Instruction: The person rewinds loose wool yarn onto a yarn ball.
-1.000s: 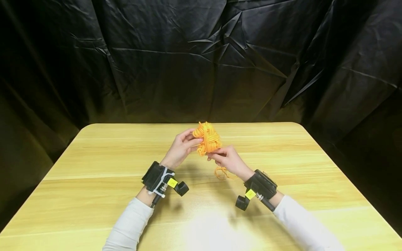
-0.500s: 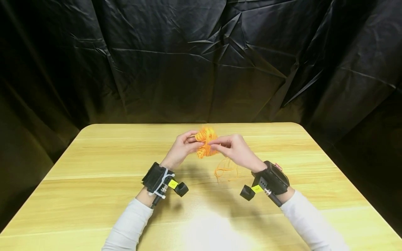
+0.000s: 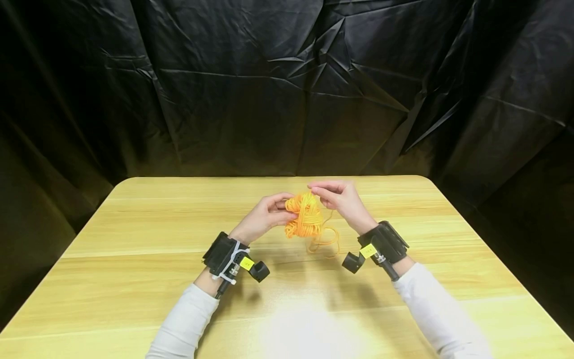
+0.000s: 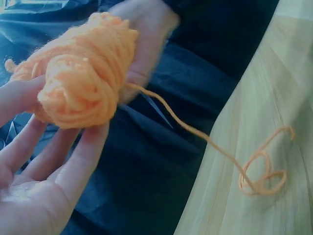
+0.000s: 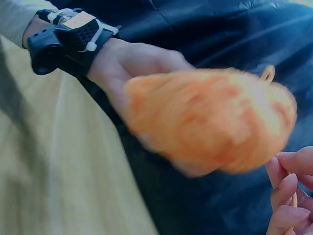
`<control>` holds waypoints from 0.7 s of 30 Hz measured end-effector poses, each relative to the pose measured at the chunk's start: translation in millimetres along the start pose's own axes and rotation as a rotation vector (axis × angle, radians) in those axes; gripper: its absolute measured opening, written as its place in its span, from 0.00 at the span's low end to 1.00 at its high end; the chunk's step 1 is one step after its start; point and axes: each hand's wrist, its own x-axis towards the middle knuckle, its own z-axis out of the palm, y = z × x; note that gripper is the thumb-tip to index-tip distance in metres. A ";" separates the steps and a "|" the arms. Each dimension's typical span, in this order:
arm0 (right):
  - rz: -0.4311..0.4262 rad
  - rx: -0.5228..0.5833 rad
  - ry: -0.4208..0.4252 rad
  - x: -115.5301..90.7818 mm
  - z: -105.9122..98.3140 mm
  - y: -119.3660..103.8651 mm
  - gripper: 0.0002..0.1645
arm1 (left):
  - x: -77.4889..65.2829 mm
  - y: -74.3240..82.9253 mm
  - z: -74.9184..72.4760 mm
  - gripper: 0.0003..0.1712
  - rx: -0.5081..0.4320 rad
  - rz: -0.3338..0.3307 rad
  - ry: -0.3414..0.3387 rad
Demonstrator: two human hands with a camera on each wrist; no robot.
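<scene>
A ball of orange yarn (image 3: 307,215) is held up over the table by my left hand (image 3: 265,217), thumb in front and fingers behind and below. Its wound strands fill the middle of the right wrist view. At the ball's upper right, my right hand (image 3: 344,202) pinches the yarn strand (image 5: 294,199) between thumb and fingers, and the strand runs down through that hand. From the ball, in the left wrist view, a loose tail of yarn (image 4: 188,128) trails down to loops on the table.
A light wooden table (image 3: 134,279) with rounded far corners lies under both hands. Behind its far edge hangs a creased black curtain (image 3: 224,99). Black camera mounts are strapped round both wrists, below white sleeves (image 3: 184,319).
My right hand has swept from under the ball, across its front, to its upper right. The ball, in my left hand, has shifted a little right and towards me.
</scene>
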 end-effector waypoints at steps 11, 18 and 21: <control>0.054 -0.026 -0.059 -14.9 27.7 28.9 0.10 | 2.3 -0.3 -0.5 0.19 -0.233 0.108 0.159; -0.082 -0.222 -0.164 -25.3 36.2 17.5 0.10 | 3.1 -1.6 -2.5 0.19 -0.213 0.090 0.270; -0.137 -0.314 -0.186 -28.8 34.4 7.5 0.10 | 3.3 -2.7 -3.3 0.19 -0.178 0.086 0.287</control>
